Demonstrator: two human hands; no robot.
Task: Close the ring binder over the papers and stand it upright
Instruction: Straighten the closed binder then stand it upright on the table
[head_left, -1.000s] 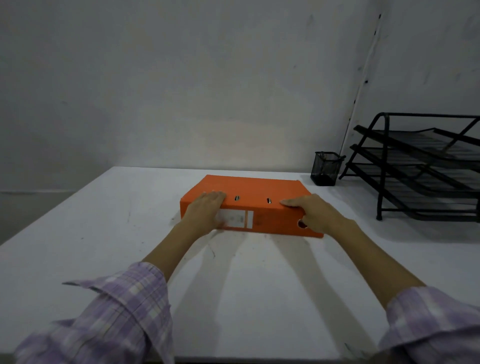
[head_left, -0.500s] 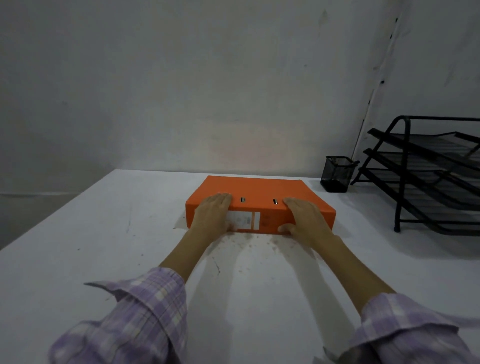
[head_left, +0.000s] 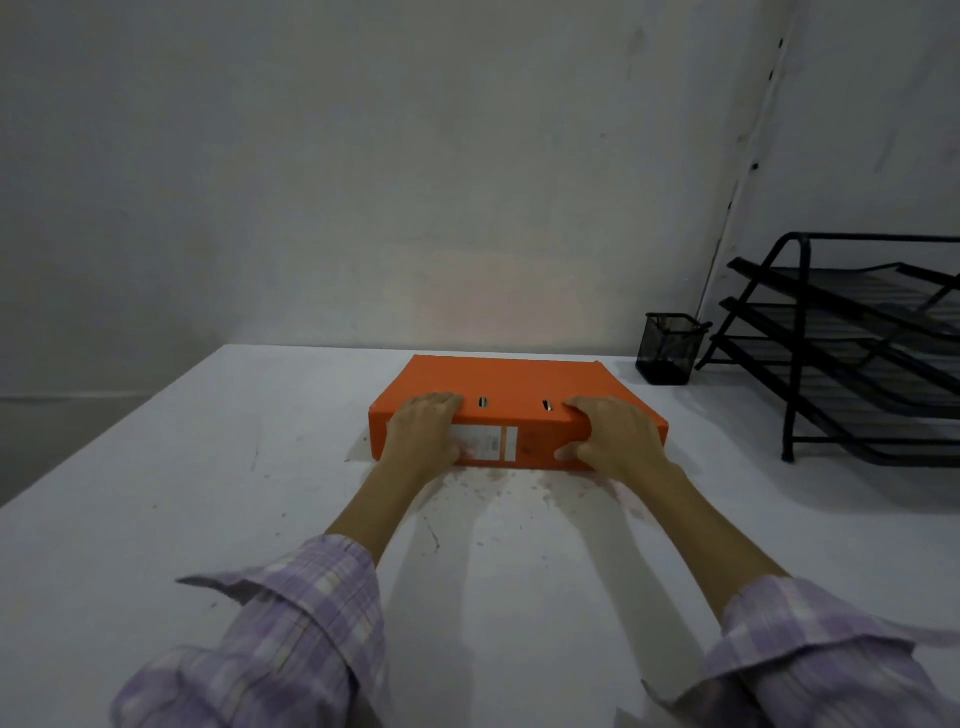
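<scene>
An orange ring binder (head_left: 511, 382) lies flat and closed on the white table (head_left: 156, 493), its spine with a white label facing me. My left hand (head_left: 423, 434) grips the left part of the spine, fingers over the top edge and thumb low on the front. My right hand (head_left: 615, 436) grips the right part of the spine the same way. The papers inside are hidden; a pale corner shows under the binder's left edge.
A black mesh pen cup (head_left: 670, 348) stands behind the binder on the right. A black three-tier paper tray (head_left: 857, 353) fills the right side. A grey wall runs close behind the table's far edge. Reddish specks mark the tabletop in front of the binder.
The binder has turned so its spine faces me squarely. My right hand has slid left from the binder's corner onto the spine, its thumb curling underneath.
</scene>
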